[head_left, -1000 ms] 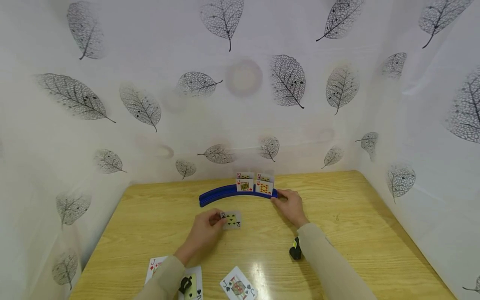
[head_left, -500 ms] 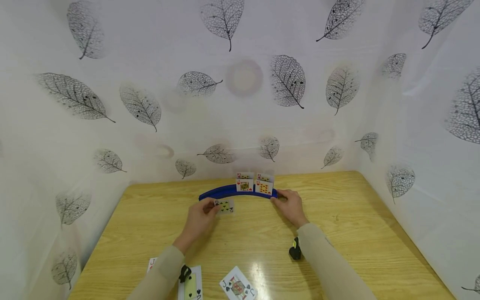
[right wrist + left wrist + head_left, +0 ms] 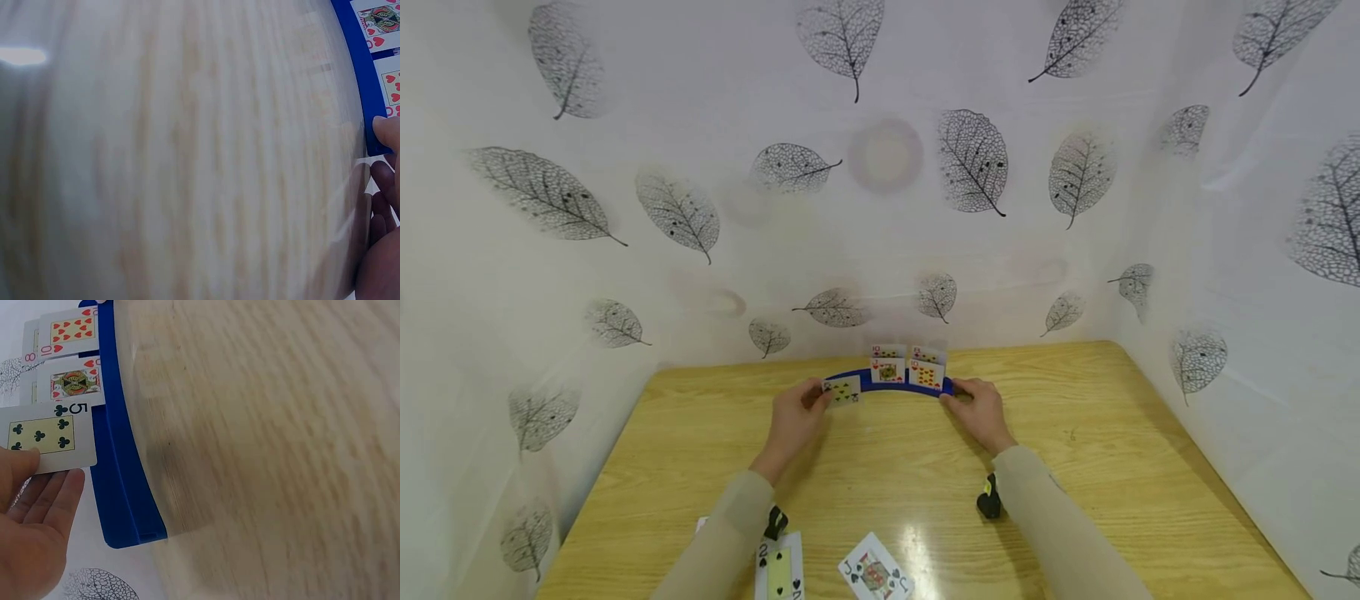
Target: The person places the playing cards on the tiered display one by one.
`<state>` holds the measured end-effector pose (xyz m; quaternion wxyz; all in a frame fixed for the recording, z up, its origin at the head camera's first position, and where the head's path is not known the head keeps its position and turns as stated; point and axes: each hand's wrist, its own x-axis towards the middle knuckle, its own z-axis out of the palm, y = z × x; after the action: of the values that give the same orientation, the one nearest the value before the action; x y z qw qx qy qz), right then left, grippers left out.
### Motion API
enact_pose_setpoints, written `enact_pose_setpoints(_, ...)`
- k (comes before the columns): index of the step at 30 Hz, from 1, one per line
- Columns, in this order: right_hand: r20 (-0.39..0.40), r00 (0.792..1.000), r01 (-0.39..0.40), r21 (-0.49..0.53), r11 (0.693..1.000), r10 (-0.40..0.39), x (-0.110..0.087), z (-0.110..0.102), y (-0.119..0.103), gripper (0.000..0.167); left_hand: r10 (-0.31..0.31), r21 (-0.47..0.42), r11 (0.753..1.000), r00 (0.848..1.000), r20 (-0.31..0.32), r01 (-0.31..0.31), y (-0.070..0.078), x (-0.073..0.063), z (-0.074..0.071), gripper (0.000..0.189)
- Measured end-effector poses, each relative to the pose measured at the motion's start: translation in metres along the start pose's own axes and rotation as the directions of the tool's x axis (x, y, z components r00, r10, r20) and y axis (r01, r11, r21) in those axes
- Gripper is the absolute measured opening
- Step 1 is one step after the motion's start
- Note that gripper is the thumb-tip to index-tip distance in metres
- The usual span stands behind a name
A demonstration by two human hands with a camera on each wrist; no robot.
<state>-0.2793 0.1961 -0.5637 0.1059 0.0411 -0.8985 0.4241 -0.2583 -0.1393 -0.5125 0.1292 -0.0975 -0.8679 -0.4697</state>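
Note:
My left hand [image 3: 793, 421] pinches a five of clubs [image 3: 44, 437] by its left edge, thumb on the face and fingers behind. The card overlaps the left part of a curved blue card holder [image 3: 128, 487]; whether its lower edge sits in a slot I cannot tell. My right hand [image 3: 977, 408] grips the holder's right end between thumb and fingers. Standing in the holder's front row are a jack of hearts [image 3: 888, 372] and a ten of hearts [image 3: 927, 375]. Behind them rise a red ten [image 3: 888, 350] and a red eight [image 3: 929, 353], mostly covered.
Near the front of the wooden table [image 3: 1075, 467] lie a two of spades [image 3: 780, 567] and a jack of spades [image 3: 876, 571]. Another card [image 3: 702, 522] peeks out from under the left sleeve. A leaf-printed curtain [image 3: 880, 242] hangs close behind the holder.
My left hand has carried the five of clubs forward and slightly left, from above the table to the holder's left part. The right hand has stayed on the holder's end.

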Motion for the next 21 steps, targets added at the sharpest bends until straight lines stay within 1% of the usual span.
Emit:
enact_pose_setpoints(5,0.007,1.000,-0.007,0.004,1.000,0.007,0.000,-0.001,-0.001,0.043,-0.003,0.009,1.000,1.000,-0.029,0.003,-0.002,0.008,0.001,0.013)
enact_pose_setpoints(12,0.016,1.000,-0.016,0.005,1.000,0.016,0.000,-0.001,-0.001,0.044,-0.036,0.019,0.999,0.999,-0.036,0.037,-0.002,0.017,0.003,0.013)
enact_pose_setpoints(17,0.019,1.000,-0.023,0.016,1.000,0.023,0.000,-0.001,-0.002,0.043,-0.039,0.020,0.999,0.998,-0.053,0.041,0.000,0.023,0.005,0.014)
enact_pose_setpoints(21,0.012,1.000,-0.010,0.006,1.000,0.009,-0.001,-0.001,-0.002,0.043,-0.045,0.017,0.999,0.997,-0.060,0.046,0.001,0.027,0.006,0.013)
